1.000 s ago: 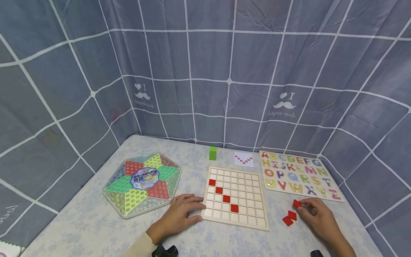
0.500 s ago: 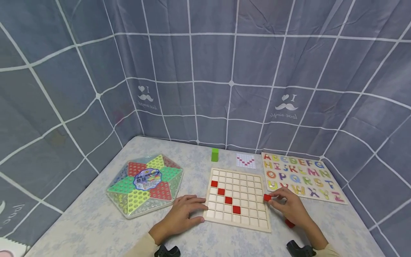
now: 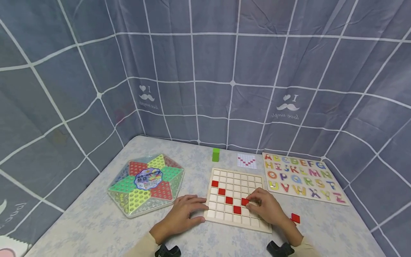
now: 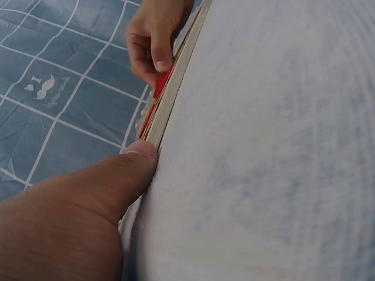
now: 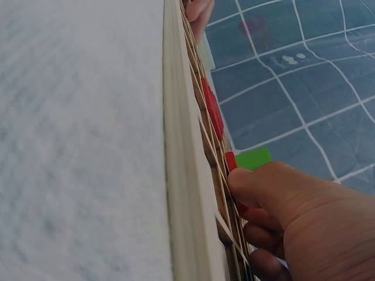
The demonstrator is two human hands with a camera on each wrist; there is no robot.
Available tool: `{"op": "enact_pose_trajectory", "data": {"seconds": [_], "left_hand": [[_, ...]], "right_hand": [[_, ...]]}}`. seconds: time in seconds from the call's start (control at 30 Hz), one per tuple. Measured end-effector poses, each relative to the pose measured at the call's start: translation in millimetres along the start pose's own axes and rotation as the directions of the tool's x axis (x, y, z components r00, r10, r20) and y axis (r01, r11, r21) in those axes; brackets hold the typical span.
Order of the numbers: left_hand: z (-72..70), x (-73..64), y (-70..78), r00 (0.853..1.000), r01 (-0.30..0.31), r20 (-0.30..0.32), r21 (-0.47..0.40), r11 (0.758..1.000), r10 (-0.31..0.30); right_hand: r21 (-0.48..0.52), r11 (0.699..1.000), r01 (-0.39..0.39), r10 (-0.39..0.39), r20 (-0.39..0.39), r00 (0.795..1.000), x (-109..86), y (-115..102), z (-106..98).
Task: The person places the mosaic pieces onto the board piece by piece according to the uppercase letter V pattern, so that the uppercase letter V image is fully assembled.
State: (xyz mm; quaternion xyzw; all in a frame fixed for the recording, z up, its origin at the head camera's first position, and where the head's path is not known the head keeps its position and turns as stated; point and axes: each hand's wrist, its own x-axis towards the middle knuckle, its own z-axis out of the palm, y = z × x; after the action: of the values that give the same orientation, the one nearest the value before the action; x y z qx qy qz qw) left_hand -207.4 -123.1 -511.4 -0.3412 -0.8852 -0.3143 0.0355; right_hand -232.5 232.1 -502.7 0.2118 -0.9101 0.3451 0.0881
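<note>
A wooden grid board (image 3: 237,227) lies on the table with several red square tiles (image 3: 229,200) set in a diagonal line across its cells. Over the board's right half, my right hand (image 3: 268,208) pinches one more red tile (image 3: 245,202) between thumb and fingers, just right of the lowest tile in the line. That pinched tile appears low over the cells in the right wrist view, partly hidden by my thumb (image 5: 249,184). My left hand (image 3: 181,216) rests at the board's left edge, its thumb (image 4: 140,151) touching the wooden rim and its fingers extended.
Loose red tiles (image 3: 295,218) lie right of the board, partly behind my right wrist. Behind it are a green block (image 3: 216,155) and a pattern card (image 3: 247,161). An alphabet board (image 3: 302,177) stands at the right, a hexagonal marble game (image 3: 146,185) at the left.
My right hand has picked up a red tile from the loose ones on the right and carried it left over the board. The left hand has stayed at the board's edge.
</note>
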Motion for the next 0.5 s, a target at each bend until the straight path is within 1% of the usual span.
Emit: {"op": "enact_pose_trajectory", "data": {"seconds": [0.13,0.5], "left_hand": [[-0.2,-1.1,0.3,1.000,0.000,0.004,-0.003,1.000,0.000],[-2.1,-0.6,1.9,1.000,-0.002,0.005,-0.007,1.000,0.002]], "right_hand": [[-0.002,1.000,-0.010,0.010,-0.002,1.000,-0.7,-0.4,0.9],[0.040,0.998,0.043,-0.043,-0.008,0.999,-1.8,-0.1,-1.3]]}}
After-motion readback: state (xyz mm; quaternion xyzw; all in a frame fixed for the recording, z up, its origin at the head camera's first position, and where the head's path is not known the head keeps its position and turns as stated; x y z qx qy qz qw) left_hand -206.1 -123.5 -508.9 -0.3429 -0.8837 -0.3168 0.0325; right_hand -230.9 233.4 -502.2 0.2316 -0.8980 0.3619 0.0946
